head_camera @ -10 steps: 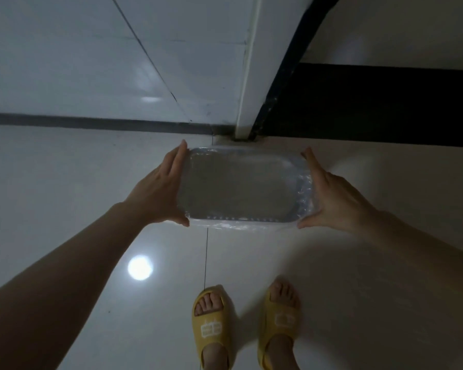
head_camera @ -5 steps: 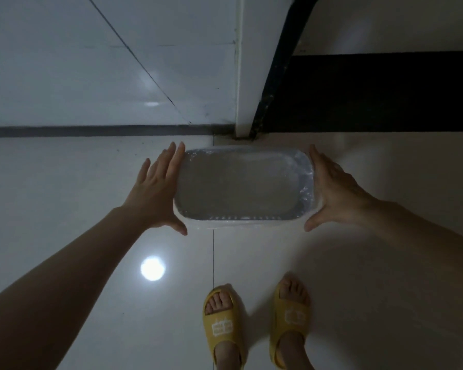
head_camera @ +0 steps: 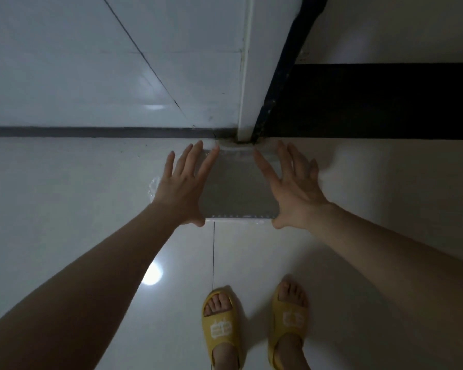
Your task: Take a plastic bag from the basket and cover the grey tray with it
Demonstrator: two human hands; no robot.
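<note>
The grey tray [head_camera: 235, 188] lies on the pale floor by the wall, wrapped in a clear plastic bag [head_camera: 153, 188] whose crinkled edge sticks out at the left. My left hand [head_camera: 183, 185] is spread flat over the tray's left part, fingers apart, thumb at the near edge. My right hand [head_camera: 292, 186] is spread over the right part the same way. Both palms cover the tray's ends, so only its middle strip shows. Neither hand grips anything. The basket is out of view.
A white wall [head_camera: 91, 62] with a dark skirting strip runs just behind the tray. A white door post [head_camera: 247, 76] and a black panel [head_camera: 372, 102] stand at the back right. My feet in yellow slippers [head_camera: 221, 324] stand just behind the tray. A lamp's reflection [head_camera: 150, 273] shines on the floor.
Both hands have come in from the tray's two ends and now lie spread over its top. The tray sits closer to the wall than before.
</note>
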